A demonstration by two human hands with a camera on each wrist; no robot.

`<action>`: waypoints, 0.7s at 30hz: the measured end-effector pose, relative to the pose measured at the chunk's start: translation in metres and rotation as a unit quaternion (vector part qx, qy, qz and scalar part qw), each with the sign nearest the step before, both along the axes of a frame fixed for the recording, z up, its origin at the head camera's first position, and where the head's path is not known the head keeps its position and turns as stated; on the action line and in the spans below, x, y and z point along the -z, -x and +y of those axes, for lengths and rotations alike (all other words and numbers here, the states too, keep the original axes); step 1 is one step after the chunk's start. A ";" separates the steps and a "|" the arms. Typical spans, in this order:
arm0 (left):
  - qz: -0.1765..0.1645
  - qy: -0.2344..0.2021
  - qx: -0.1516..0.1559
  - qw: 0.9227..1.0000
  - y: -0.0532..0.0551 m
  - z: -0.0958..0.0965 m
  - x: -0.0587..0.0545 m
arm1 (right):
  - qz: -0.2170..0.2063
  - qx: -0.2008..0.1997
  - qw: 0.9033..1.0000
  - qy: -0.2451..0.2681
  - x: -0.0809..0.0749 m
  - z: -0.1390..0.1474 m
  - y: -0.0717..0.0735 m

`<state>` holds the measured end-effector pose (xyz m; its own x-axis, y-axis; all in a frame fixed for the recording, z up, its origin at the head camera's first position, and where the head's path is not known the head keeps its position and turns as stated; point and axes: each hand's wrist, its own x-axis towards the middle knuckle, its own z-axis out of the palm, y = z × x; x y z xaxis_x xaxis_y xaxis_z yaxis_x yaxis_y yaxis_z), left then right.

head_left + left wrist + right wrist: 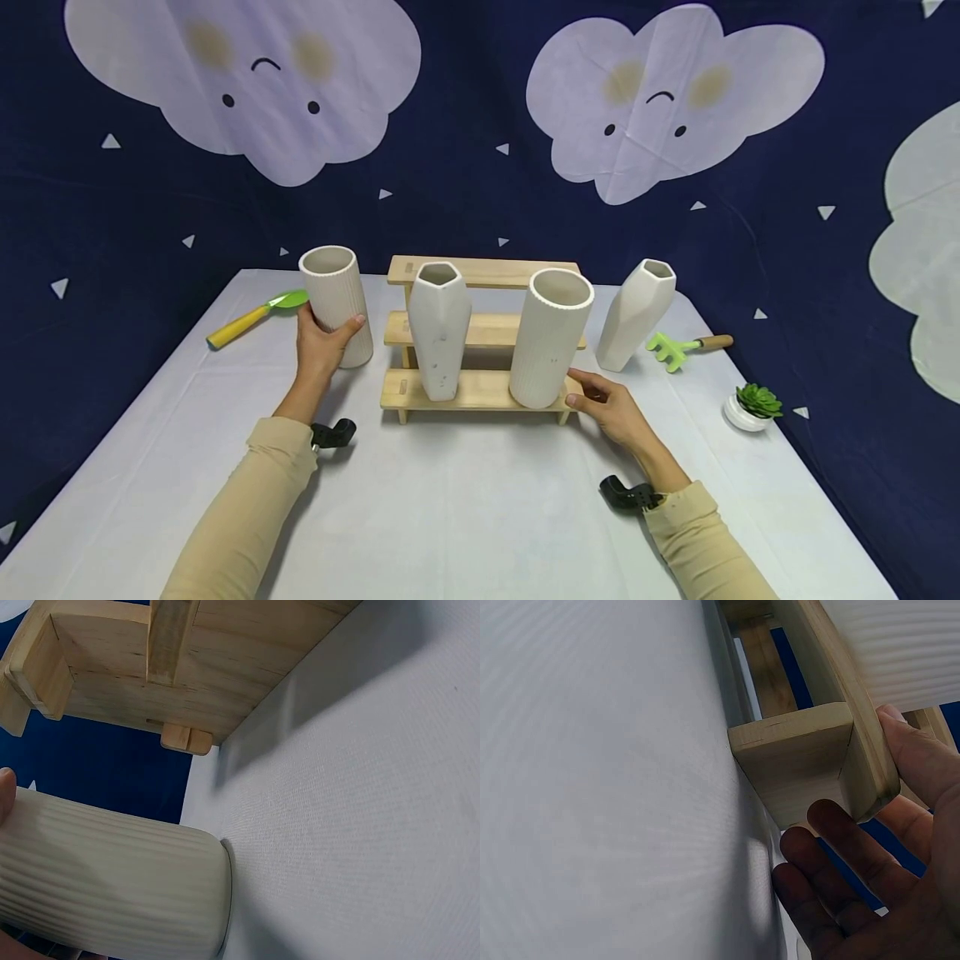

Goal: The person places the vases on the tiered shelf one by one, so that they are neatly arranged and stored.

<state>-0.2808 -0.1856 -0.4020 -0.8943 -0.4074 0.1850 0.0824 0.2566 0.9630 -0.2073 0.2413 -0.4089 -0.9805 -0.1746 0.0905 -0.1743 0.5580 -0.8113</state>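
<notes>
My left hand (321,342) grips a white ribbed cylindrical vase (335,287), thumb and fingers around its sides. The vase stands on the cloth left of a three-tier wooden shelf (480,390); its base is at the cloth in the left wrist view. At the shelf's right end, my right hand (607,406) holds the lowest board, with the thumb on top and fingers beneath, as the right wrist view shows. On that board stand a white faceted vase (441,333) at left and a second ribbed vase (551,337) at right.
Another faceted vase (636,317) stands right of the shelf. Beyond it are a green hand rake (670,350) and a small potted succulent (752,408). A green trowel with a yellow handle (247,323) lies at far left. A dark cloud-patterned cloth (465,108) hangs behind.
</notes>
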 end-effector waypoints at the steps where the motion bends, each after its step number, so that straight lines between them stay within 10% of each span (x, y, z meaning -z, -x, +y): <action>1: 0.001 -0.001 0.000 1.000 0.000 0.000 0.000 | 0.001 0.000 1.000 -0.002 -0.003 -0.001 -0.002; 21: -0.003 -0.018 -0.010 1.000 -0.006 0.002 -0.002 | 0.003 0.001 1.000 0.017 0.027 0.012 0.016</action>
